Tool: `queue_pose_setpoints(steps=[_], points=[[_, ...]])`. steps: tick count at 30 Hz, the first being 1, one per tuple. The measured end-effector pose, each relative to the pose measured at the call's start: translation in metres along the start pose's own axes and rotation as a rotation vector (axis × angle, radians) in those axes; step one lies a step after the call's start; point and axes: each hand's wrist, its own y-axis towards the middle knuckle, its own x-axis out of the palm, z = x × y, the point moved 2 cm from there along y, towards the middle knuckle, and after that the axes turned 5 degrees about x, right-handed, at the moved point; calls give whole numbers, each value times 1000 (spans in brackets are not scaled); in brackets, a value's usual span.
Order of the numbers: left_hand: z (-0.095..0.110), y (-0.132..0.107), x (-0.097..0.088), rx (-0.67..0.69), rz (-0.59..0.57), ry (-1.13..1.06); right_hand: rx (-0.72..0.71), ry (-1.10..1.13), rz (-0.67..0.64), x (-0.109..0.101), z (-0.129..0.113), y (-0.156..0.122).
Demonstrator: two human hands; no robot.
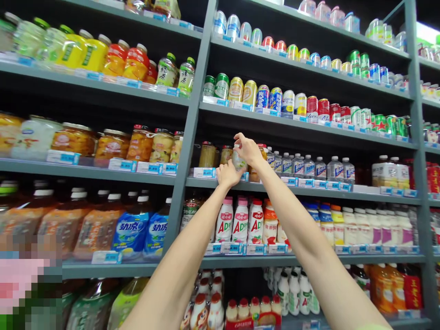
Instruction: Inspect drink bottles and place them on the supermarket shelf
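Both arms reach up to the middle shelf of a drinks rack. Between my hands is a small pale, clear-looking jar (pixel 238 158) with a green patch low on its side. My right hand (pixel 246 149) curls over its top from the right, fingers bent round it. Low on its left side, my left hand (pixel 229 174) grips it near the shelf edge. Whether the jar's base rests on the shelf is hidden by my hands. Jars of preserved fruit (pixel 208 155) stand to the left, and another orange jar (pixel 255 173) is partly behind my right wrist.
Clear water bottles (pixel 297 165) line the same shelf to the right. Cans (pixel 256 94) fill the shelf above, and white AD milk bottles (pixel 225 220) stand below. A grey upright post (pixel 187 151) divides the racks at left. Price tags run along the shelf edge (pixel 343 195).
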Motion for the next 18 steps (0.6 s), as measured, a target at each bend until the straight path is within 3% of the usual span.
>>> queue_pose_setpoints(steps=[1,3,5,7,9,12,18], points=[[-1,0,-1,-7,-6,6,-21,53,41,-3,3,-4],[-1,0,-2,-12,-20,22,6,131,260,-14,17,-21],[-1,-1,-3,-9,-33,27,162,160,544,-28,44,-50],[-1,-2,-2,-13,-21,17,387,158,646,-36,76,-81],[1,-2,0,-32,19,-1,570,164,481,-37,101,-107],[4,-2,5,-45,90,-23,667,142,143,-29,115,-125],[4,-2,11,-19,144,-1,713,91,-7,-12,92,-107]])
